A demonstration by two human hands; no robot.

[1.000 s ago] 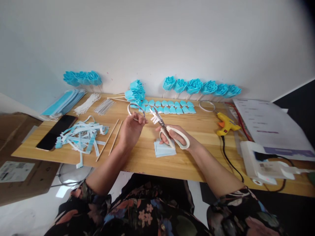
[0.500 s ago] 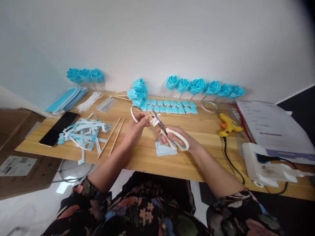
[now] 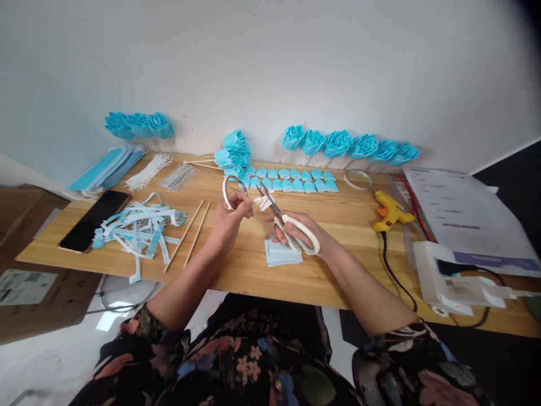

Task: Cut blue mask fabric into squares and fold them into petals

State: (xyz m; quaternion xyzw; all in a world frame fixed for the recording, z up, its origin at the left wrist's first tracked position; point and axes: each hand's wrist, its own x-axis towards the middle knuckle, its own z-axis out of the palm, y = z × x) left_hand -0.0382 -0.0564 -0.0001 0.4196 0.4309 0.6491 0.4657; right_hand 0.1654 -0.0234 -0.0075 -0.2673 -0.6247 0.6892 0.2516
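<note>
My left hand [image 3: 234, 217] pinches a thin, nearly used-up roll of white tape [image 3: 226, 194]. From its fingertips a short white strip [image 3: 264, 202], cut into a fringe, reaches toward the right. White-handled scissors [image 3: 311, 235] are in my right hand [image 3: 302, 223], fingers through the loops. Their blades point up and left and lie at the fringed strip. Below the right hand rests a small stack of pale blue sheets [image 3: 283, 258]. Beyond both hands, two rows of blue petal-shaped pieces [image 3: 298, 185] lie on the wooden table [image 3: 338, 270].
Blue fabric flowers [image 3: 338, 144] line the wall. Left are face masks [image 3: 105, 169], a phone [image 3: 95, 221], cut strips [image 3: 139, 228] and two wooden sticks [image 3: 186, 234]. Right are a yellow glue gun [image 3: 392, 211], a tape ring [image 3: 358, 179], a white power strip [image 3: 452, 282] and papers [image 3: 473, 214].
The view has shifted slightly, so everything sits a little further left. Both hands keep their holds on the tape and the scissors, with the blades still at the strip.
</note>
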